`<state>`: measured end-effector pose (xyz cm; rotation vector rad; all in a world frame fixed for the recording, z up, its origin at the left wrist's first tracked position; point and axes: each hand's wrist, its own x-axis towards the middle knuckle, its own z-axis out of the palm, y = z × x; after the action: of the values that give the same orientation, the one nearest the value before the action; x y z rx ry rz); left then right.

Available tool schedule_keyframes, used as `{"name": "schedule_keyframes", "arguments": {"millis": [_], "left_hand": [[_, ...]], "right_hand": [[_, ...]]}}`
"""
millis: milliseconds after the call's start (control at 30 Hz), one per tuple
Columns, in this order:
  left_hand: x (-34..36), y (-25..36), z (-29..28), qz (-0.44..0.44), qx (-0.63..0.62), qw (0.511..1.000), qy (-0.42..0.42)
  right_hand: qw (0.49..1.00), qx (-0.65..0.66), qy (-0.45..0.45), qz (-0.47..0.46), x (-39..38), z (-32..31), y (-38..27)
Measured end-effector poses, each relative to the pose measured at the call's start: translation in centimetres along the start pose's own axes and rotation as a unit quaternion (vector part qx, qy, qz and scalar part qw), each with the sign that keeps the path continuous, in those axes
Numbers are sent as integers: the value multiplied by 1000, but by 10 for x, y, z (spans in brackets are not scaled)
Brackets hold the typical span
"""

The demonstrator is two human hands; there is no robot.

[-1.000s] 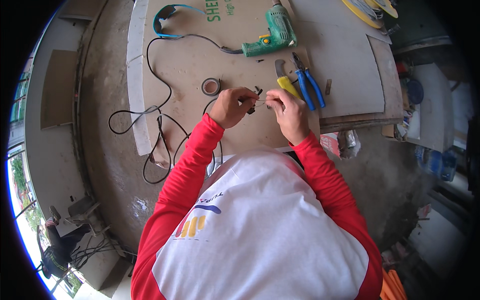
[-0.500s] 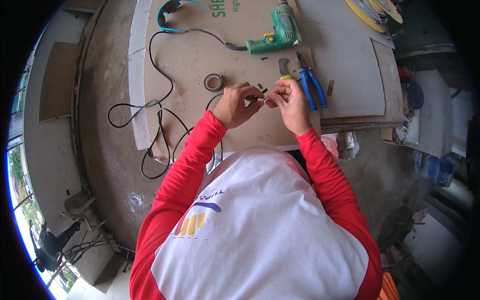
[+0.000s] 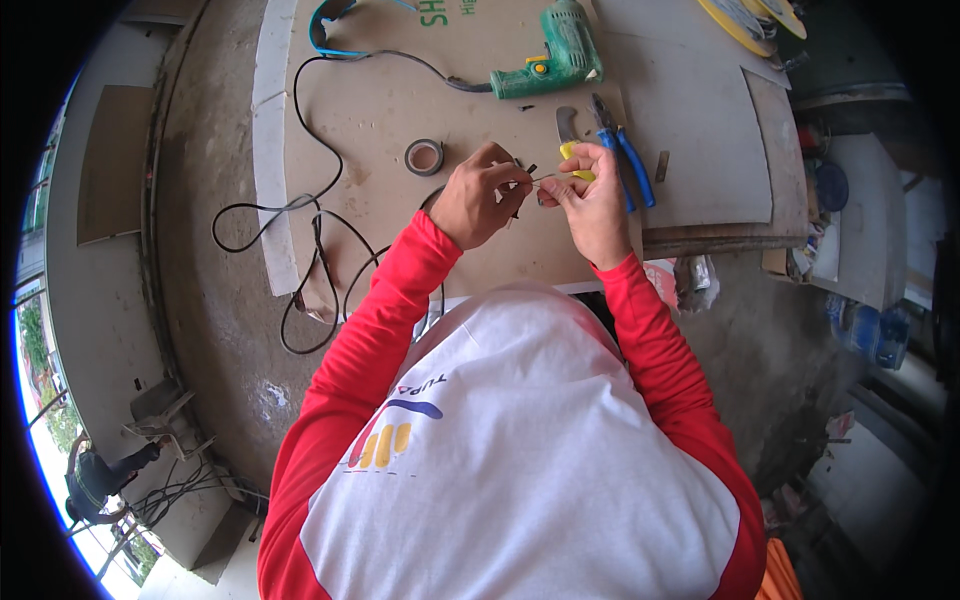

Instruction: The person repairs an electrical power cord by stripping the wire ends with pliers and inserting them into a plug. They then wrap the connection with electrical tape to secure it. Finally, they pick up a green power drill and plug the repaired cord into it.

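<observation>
My left hand [image 3: 480,196] pinches a thin wire [image 3: 541,179] whose pale end spans the small gap between my hands. The fingertips of my right hand [image 3: 592,208] are closed on the same wire. A black cord [image 3: 335,160] runs from the green power drill [image 3: 550,62] in loops over the board, and a stretch of black cord passes under my left wrist. Just beyond my right hand lie a yellow-handled hooked knife [image 3: 566,124] and blue-handled pliers [image 3: 638,172]. A roll of dark tape [image 3: 425,157] rests left of my left hand.
Blue-rimmed glasses [image 3: 318,32] lie at the board's far left. A yellow spool [image 3: 740,25] of wire sits at the far right, and a small metal strip [image 3: 662,166] near the pliers. Off the table's right side are shelves [image 3: 865,220]. Another person [image 3: 95,480] is at far left.
My right fingers have shifted along the wire, and more of it shows between my hands. My left hand has turned slightly. The person at far left has changed posture.
</observation>
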<state>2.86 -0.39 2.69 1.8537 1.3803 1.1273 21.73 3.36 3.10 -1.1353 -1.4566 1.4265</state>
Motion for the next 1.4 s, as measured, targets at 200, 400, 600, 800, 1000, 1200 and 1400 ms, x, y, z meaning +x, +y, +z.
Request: {"name": "schedule_keyframes", "arguments": {"millis": [200, 400, 600, 800, 1000, 1200, 1400], "left_hand": [[5, 3, -8, -11, 0, 998, -56], [7, 3, -9, -40, -13, 995, -92], [7, 3, -15, -110, -72, 986, -107], [7, 10, -22, -205, -165, 957, -120], [4, 8, -21, -239, -162, 952, -99], [4, 11, -16, -222, -168, 956, -97], [4, 20, -20, -205, -175, 959, -94]], "right_hand": [[999, -34, 13, -8, -6, 1, -7], [998, -25, -51, 1, -6, -9, -7], [982, -102, -151, -39, 0, -23, -20], [974, -159, -128, -93, 1, -18, -22], [957, -191, -129, -177, 2, -13, -24], [957, -194, -99, -192, 3, -12, -12], [991, -97, -93, -25, -8, -6, -9]]}}
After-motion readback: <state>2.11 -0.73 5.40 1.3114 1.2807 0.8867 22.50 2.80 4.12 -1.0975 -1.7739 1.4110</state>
